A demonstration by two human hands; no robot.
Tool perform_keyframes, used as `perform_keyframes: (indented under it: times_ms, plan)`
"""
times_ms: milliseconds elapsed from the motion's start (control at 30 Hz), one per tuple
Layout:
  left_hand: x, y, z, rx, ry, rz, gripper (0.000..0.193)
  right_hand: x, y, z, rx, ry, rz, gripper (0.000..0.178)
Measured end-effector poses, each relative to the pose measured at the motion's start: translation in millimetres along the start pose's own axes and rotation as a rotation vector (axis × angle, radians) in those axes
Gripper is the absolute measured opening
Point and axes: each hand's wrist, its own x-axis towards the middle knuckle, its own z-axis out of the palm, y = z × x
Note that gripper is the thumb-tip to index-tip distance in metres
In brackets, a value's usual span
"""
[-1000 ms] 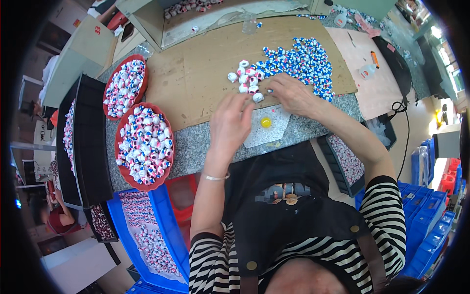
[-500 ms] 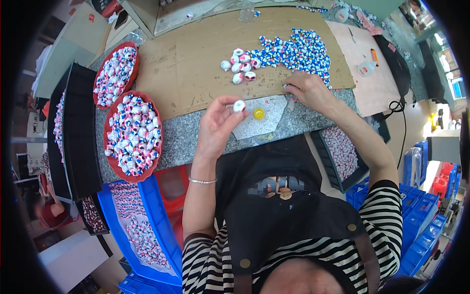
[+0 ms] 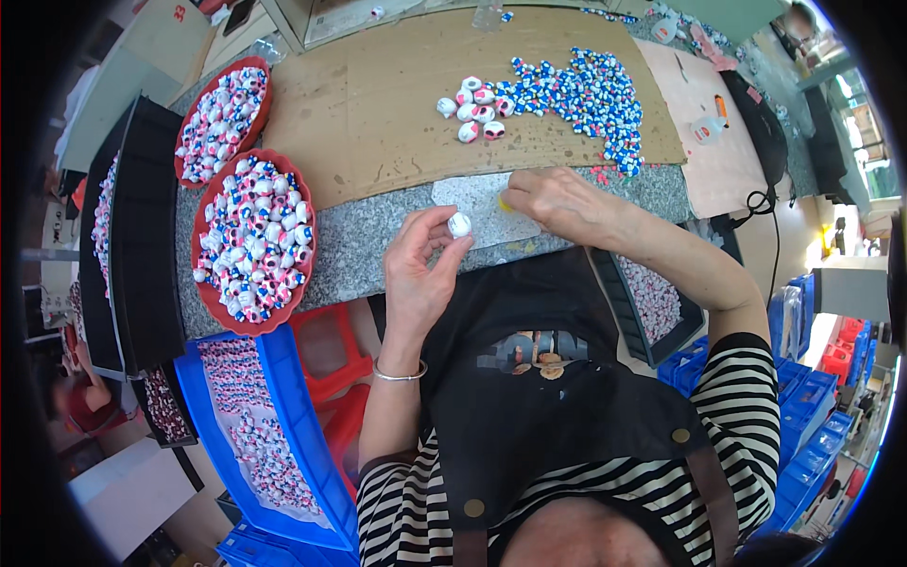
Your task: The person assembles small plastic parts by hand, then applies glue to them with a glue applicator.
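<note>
Between the thumb and fingers of my left hand [image 3: 419, 266] is a small white ball-shaped figure head [image 3: 460, 225], held above the table's front edge. My right hand [image 3: 559, 204] is closed in a pinch over a pale speckled sheet [image 3: 453, 192]. Its fingertips are at a round yellow blob [image 3: 504, 202], partly covered by them; whatever they hold is hidden. Farther back on the cardboard lie several white and pink heads [image 3: 476, 111]. Beside them, to the right, spreads a pile of small blue and white pieces [image 3: 605, 104].
Two red scalloped bowls [image 3: 204, 283] of decorated heads stand at the left, next to a black crate [image 3: 146, 236]. A blue crate [image 3: 326, 444] and a dark tray [image 3: 645, 352] of small parts sit below table level. A clear bottle [image 3: 704, 130] stands at the right.
My right hand has moved left and nearer, from the edge of the blue pile to the yellow blob. My left hand has lowered slightly and turned the white head.
</note>
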Motion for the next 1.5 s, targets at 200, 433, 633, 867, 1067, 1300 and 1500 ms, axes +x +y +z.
perform_keyframes:
  times_ms: [200, 433, 633, 867, 1067, 1300, 1500]
  plan:
    - [2.3, -18.5, 14.4, 0.231, 0.054, 0.201, 0.03, -7.8, -5.6, 2.7, 0.151, 0.26, 0.107, 0.019]
    - [7.8, -22.1, 30.8, 0.21, -0.081, 0.284, 0.034, -18.1, -24.9, -2.5, 1.343, 0.285, 0.674, 0.012]
    - [11.8, 5.8, 21.7, -0.135, -0.398, -0.099, 0.026, -18.2, -33.2, -19.5, 0.614, 0.366, 0.211, 0.01]
    - [11.3, 18.4, 0.1, 0.065, -0.27, -0.057, 0.022, 2.1, -22.2, -5.3, 1.16, 0.231, 0.303, 0.013]
    - [36.0, 61.7, -117.3, 1.082, 0.361, 0.437, 0.027, 8.8, 80.3, 8.3, 0.195, 0.575, 0.333, 0.015]
    - [67.9, 47.5, -76.0, 1.03, 0.307, 0.567, 0.019, 38.4, 107.9, 7.7, -0.12, 0.347, 0.238, 0.014]
    - [113.0, -7.2, 5.9, 0.899, 0.068, 0.476, 0.019, 31.9, 96.5, 0.6, -0.146, 0.402, 0.33, 0.01]
